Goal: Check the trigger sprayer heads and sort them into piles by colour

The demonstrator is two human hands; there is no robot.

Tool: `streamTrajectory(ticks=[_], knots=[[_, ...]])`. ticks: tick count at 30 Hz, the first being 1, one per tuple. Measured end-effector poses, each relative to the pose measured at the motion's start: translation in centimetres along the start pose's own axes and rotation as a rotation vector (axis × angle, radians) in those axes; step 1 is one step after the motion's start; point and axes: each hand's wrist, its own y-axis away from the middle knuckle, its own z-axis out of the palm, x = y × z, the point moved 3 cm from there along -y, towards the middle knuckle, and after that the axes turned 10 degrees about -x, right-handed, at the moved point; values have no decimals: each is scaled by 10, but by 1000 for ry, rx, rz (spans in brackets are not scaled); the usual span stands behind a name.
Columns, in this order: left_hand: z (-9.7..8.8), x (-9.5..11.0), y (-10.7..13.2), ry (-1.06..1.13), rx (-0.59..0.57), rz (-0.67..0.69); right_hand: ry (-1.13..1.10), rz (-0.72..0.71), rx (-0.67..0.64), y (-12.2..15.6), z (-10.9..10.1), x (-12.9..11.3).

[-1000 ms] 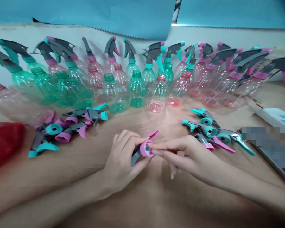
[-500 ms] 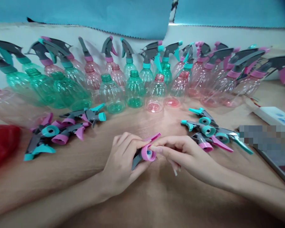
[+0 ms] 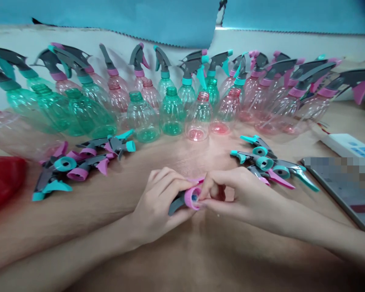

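Spray head (image 3: 176, 205) is well right of the red plastic thing (image 3: 6, 180), above or on the bench (image 3: 100, 200), can't tell which; left hand (image 3: 158, 202) has its fingers wrapped round the grey body. Right hand (image 3: 235, 192) has fingertips bunched at the pink collar (image 3: 187, 198); I can't tell if they grasp something or just touch the rim. My read on the step: working inside the collar, around the blue bit (image 3: 194, 197). Next move calls for steady left hold, light right fingertips. Trigger (image 3: 197, 180) is partly hidden; left edge crops the red plastic thing.
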Motion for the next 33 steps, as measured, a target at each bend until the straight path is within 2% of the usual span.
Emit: streamTrajectory(ticks=[5,10,14,17,19,23,26,29,33], knots=[[1,4,-1,-34,-51,80,116,-16,-106,0,-7,-4],[2,5,-3,-53,-92,120,133,-30,-195,1,-11,-5],[2,3,0,-63,-93,158,174,-71,-206,2,-11,-10],[1,2,1,-72,-76,156,148,-120,-125,3,-8,-11],[1,1,2,-77,-60,138,32,-131,-61,3,-5,-9],[0,0,3,-91,-31,98,-455,54,-13,2,12,4],[0,0,3,-118,-8,73,-663,149,55,3,26,7],[0,3,2,-164,28,81,-700,114,169,5,35,3],[0,5,2,-229,52,96,-577,82,271,5,40,0]])
